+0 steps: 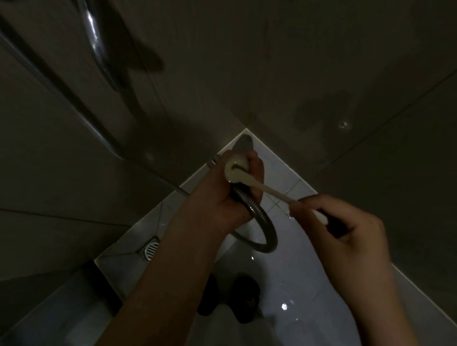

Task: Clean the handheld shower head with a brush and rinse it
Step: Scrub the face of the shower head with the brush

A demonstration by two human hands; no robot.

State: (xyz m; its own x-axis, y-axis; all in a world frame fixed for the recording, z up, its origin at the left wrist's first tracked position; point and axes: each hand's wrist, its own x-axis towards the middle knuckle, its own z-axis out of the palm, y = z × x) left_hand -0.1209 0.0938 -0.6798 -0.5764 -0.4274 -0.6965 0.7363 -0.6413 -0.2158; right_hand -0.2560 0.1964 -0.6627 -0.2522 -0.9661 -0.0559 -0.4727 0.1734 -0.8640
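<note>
The right hand (356,237) pinches the brush (276,192), its tip on the shower head (235,170), which the left hand (219,200) grips at the neck: light, rigid, likely slippery, tugged by its hose (267,233).

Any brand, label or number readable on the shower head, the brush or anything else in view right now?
No readable text anywhere in the head view.
shower head: no marking shows.
brush: no marking shows.
dark footwear: a faint pale mark, too dim and blurred to read.
</note>
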